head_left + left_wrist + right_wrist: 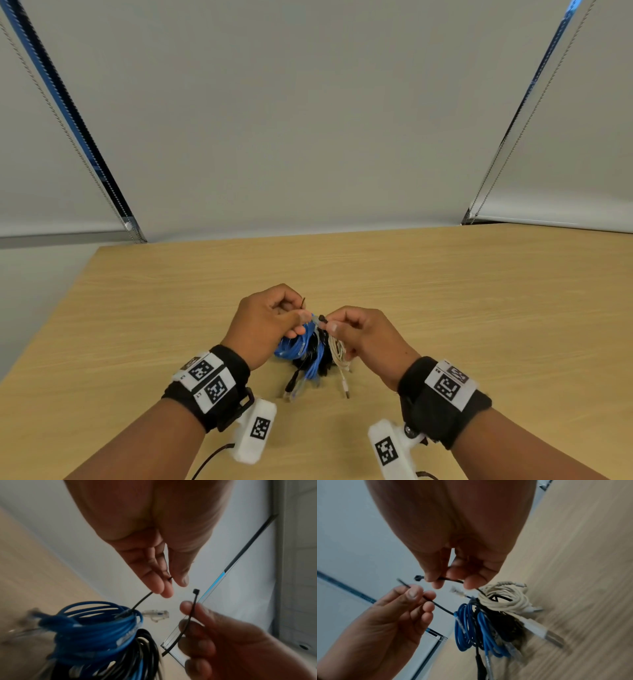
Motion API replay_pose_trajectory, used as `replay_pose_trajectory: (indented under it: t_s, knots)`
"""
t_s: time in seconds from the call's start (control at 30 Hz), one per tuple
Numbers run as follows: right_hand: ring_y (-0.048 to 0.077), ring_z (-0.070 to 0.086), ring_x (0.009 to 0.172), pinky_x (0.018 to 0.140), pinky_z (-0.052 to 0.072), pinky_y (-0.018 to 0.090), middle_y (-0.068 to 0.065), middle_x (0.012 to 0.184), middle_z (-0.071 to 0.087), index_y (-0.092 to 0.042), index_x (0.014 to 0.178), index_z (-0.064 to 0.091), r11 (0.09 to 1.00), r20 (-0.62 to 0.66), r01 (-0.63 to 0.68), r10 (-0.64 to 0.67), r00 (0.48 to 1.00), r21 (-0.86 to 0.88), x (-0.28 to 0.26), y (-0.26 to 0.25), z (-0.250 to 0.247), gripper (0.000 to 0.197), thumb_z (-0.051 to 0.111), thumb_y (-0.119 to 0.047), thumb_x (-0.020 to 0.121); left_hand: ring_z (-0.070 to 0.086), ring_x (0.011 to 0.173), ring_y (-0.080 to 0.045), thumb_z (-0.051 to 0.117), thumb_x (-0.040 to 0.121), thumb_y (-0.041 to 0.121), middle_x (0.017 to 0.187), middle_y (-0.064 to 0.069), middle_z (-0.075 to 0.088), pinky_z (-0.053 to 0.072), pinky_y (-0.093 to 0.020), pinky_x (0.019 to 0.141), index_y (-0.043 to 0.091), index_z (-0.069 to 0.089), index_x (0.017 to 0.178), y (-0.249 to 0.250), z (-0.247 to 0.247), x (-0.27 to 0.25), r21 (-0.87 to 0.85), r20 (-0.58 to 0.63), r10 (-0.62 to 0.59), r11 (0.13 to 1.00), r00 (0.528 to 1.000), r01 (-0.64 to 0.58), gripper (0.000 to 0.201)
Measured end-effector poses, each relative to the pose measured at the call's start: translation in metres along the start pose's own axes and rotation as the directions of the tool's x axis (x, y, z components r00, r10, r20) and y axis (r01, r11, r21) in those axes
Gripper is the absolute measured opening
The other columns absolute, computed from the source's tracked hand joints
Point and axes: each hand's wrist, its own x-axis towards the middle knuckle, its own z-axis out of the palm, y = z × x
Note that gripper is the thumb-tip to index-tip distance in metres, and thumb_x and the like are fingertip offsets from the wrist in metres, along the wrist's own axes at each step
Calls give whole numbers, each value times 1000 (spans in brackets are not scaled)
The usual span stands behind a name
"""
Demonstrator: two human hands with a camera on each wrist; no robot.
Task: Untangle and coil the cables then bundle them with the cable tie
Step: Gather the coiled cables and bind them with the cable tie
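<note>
A bundle of coiled cables sits between my hands over the wooden table [445,308]: a blue coil [298,346] [96,628] [471,628], a black coil [145,649] and a white coil [337,353] [503,596]. A black cable tie [188,620] [443,608] runs through the coils. My left hand [299,320] [173,584] pinches its thin tail. My right hand [330,325] [452,582] pinches the strap just behind the square head [322,319] [196,591] [419,577]. The two ends are close together and apart.
A clear network plug [157,614] sticks out of the blue coil. Loose plug ends [291,390], among them a white USB plug [544,632], trail toward the table's near side. Pale roller blinds [308,120] stand behind the table.
</note>
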Motion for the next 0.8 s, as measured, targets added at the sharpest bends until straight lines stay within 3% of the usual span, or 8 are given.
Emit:
replay_pose_trajectory:
  t_s: [0.1, 0.2, 0.33, 0.5, 0.8]
  knots:
    - [4, 56, 62, 59, 51, 26, 2, 91, 64, -18, 84, 74, 994, -120, 69, -80, 990, -89, 3, -6, 4, 12, 69, -21, 94, 71, 60, -18, 81, 80, 2, 73, -13, 74, 61, -28, 60, 11, 75, 83, 1, 6, -1, 39, -5, -6, 999, 1000, 7, 11]
    - [7, 60, 63, 61, 54, 31, 5, 83, 69, -18, 91, 71, 993, -116, 103, -110, 987, -65, 1, -8, 8, 9, 64, -17, 97, 70, 58, -16, 82, 79, 7, 70, -9, 75, 59, -25, 59, 16, 78, 81, 1, 8, -2, 79, -11, 6, 997, 1000, -5, 11]
    - [9, 61, 65, 67, 57, 32, 15, 88, 69, -20, 98, 68, 986, -137, 156, -163, 977, -60, -1, -11, 11, 10, 64, -12, 96, 70, 57, -16, 83, 80, 11, 69, -4, 75, 59, -26, 57, 21, 78, 78, -2, 8, -3, 136, -25, 22, 991, 999, -19, 12]
    - [6, 60, 65, 66, 56, 23, -4, 81, 67, -20, 99, 70, 978, -148, 184, -197, 969, -100, -1, -14, 13, 14, 61, -10, 97, 71, 58, -17, 83, 80, 17, 70, 4, 74, 61, -31, 60, 31, 76, 77, -2, 6, -3, 204, -9, 65, 977, 998, -61, 16]
    - [2, 61, 65, 65, 55, 21, -7, 81, 69, -26, 97, 72, 974, -142, 183, -202, 969, -134, 1, -13, 14, 17, 62, -12, 97, 70, 57, -11, 82, 81, 20, 72, 8, 73, 62, -33, 61, 31, 75, 77, -3, 5, -4, 242, 15, 94, 966, 995, -95, 13]
